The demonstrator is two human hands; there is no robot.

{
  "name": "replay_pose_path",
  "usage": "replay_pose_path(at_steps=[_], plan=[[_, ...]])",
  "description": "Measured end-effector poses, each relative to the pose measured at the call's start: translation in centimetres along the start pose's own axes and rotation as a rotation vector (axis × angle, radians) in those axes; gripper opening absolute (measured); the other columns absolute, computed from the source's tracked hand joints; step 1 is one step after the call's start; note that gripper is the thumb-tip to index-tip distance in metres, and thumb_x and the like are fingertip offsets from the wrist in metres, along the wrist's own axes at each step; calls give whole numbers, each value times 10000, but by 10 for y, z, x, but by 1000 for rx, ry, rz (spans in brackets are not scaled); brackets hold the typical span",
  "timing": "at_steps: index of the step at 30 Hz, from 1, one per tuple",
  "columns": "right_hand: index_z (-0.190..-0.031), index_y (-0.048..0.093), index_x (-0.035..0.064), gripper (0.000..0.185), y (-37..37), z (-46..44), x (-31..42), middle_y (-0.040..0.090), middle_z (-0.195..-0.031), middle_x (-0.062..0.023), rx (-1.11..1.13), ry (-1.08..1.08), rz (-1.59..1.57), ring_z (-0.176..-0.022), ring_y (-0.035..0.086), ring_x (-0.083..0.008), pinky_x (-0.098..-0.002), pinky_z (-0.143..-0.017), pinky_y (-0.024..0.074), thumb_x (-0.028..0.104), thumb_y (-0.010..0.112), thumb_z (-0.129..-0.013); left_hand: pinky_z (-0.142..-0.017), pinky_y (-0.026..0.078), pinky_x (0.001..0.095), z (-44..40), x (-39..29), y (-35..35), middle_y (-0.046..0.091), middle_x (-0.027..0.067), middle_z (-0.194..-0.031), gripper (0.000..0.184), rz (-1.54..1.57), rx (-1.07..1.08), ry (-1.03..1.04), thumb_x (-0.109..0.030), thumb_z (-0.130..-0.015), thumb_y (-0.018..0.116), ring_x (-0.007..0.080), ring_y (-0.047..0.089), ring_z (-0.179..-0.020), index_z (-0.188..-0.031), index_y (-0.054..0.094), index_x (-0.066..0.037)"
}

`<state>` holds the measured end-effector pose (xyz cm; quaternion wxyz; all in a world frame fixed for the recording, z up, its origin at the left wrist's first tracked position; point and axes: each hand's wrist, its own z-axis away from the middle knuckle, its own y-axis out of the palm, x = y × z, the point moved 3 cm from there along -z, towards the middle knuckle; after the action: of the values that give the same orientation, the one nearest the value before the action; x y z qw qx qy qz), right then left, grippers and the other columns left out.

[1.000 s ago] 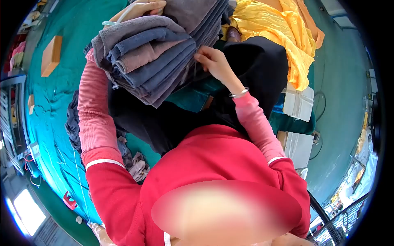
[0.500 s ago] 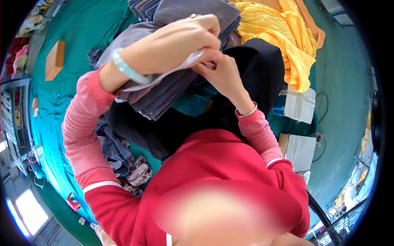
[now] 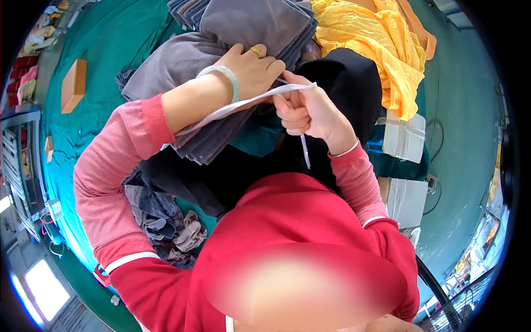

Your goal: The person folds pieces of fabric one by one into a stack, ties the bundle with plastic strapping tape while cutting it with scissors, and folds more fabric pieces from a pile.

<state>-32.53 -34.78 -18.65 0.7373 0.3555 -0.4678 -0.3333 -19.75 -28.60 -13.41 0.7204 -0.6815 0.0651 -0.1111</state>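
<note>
White strip in curled right hand | left hand bent over cloths

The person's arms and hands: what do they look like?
Finely striped pink sleeves with reddish cuffs, under red outer sleeves edged with white bands. The left hand wears a gold-coloured ring and, at the wrist, a pale bluish-green bangle; the right hand has a thin silvery bangle at the wrist.

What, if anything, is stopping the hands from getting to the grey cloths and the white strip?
Nothing visible is in the way. The left hand is right over the folded grey cloths and seems to touch them. The right hand grips the white strip.
</note>
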Motion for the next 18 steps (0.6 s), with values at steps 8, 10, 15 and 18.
replay_pose_path(at_steps=[8, 10, 15, 18], plan=[[-990, 597, -37, 401, -12, -17, 12, 638, -900, -103, -544, -946, 342, -801, 609, -156, -260, -767, 466, 316, 406, -987, -813, 437, 374, 0, 36, 2, 584, 53, -920, 186, 174, -36, 118, -104, -822, 540, 273, 513, -957, -993, 611, -92], [-1068, 558, -8, 261, -5, -23, 13, 621, -894, -81, -318, -1068, -102, -816, 610, -173, -319, -898, 451, 197, 416, -990, -805, 444, 345, -5, 44, -4, 628, 105, -861, 228, 450, -32, 111, -71, -853, 522, 292, 556, -870, -1039, 652, -53], [-1035, 561, 0, 186, -13, -27, 13, 548, -744, -29, -613, -1123, 505, -604, 561, -155, -336, -726, 477, 96, 616, -885, -726, 504, 301, -5, 59, -5, 677, 151, -862, 220, 830, 62, -92, -73, -858, 576, 229, 653, -792, -1046, 666, -1], [-957, 606, 56, 296, -6, -33, 12, 592, -804, -77, -987, -1152, 1276, -592, 555, -163, -310, -652, 434, 126, 760, -714, -716, 510, 270, -4, 62, -3, 688, 153, -858, 208, 921, 34, -206, -120, -861, 615, 197, 662, -781, -1007, 673, 17]])
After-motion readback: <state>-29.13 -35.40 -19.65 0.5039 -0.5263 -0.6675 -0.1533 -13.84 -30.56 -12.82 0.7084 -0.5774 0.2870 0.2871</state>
